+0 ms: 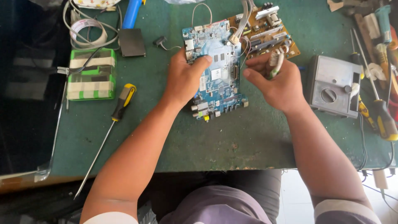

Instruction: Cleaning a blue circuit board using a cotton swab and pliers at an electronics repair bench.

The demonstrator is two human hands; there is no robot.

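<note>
A blue circuit board [219,79] lies on the green table [232,141] in front of me. My left hand [184,79] grips its left edge, thumb on top of the board. Beside the board's right edge, my right hand [275,81] is closed around a small white and green tool [275,62]; what kind of tool it is cannot be made out. Behind the blue board sits a brown circuit board [271,35], joined to it by a bundle of grey wires [244,18].
A yellow-handled screwdriver [118,112] lies at the left near a green taped box [91,74]. A grey multimeter [333,85] stands at the right, with several screwdrivers and tools [379,99] beyond it. A black square pad [132,42] and white cables [89,29] lie at the back left.
</note>
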